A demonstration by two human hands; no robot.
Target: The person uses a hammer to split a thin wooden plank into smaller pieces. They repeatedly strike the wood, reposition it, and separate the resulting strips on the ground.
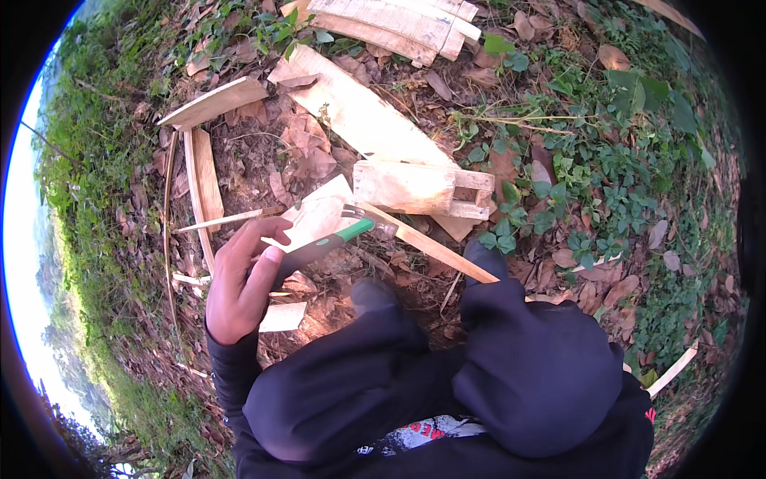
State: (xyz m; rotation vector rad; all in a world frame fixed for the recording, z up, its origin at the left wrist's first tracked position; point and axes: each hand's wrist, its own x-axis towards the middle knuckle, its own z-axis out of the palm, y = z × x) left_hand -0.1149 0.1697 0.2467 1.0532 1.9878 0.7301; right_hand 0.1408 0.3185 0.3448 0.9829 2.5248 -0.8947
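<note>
Left hand (239,287): fingers curled closed around the hammer (331,239) handle. The hammer head rests against a thin slat (431,246), just below the wooden block (419,189), above dry leaves. Right hand: out of view.

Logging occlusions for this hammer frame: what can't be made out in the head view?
- right hand: not visible; the dark-clad knee covers that side.
- hammer head: small, blurred against the thin wooden strip; claw and face indistinct.
- left hand palm: turned away, so the hold on the handle is partly hidden.
- wooden block underside: hidden.
</note>
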